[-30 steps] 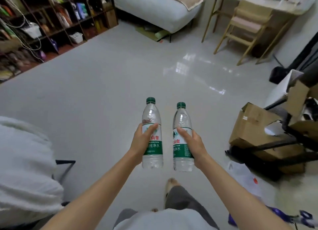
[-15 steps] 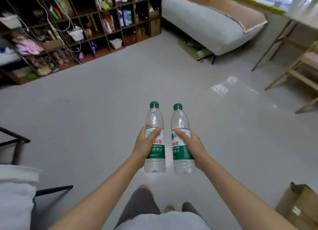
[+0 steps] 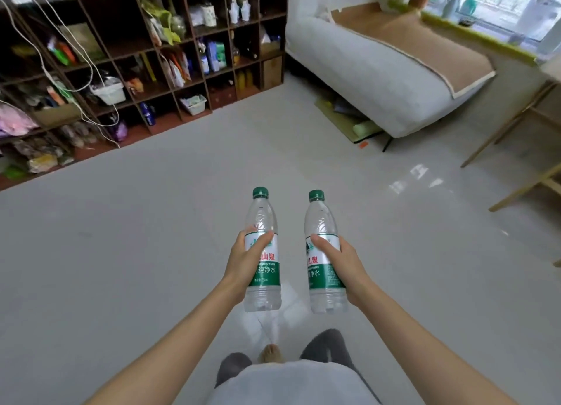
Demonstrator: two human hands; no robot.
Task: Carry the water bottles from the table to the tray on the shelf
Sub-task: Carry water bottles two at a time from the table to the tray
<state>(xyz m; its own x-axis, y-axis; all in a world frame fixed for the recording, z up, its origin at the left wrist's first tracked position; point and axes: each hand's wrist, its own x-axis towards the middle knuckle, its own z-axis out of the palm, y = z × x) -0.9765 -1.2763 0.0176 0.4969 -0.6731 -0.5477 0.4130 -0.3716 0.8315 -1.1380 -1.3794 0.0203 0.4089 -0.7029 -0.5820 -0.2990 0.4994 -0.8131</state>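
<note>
Two clear water bottles with green caps and green-and-white labels are held upright in front of me over the grey floor. My left hand grips the left bottle round its label. My right hand grips the right bottle the same way. The dark wooden shelf unit fills the far left wall, its cubbies crowded with goods. I cannot pick out a tray on the shelf from here, and the table is out of view.
A white sofa bed with a tan mat stands at the far right. Wooden chair legs show at the right edge. White cables hang across the shelf. Open grey floor lies between me and the shelf.
My view has swung left and moved forward: the shelf and sofa are larger and nearer, and the cardboard boxes have left the frame. Both hands still hold their bottles, slightly farther apart.
</note>
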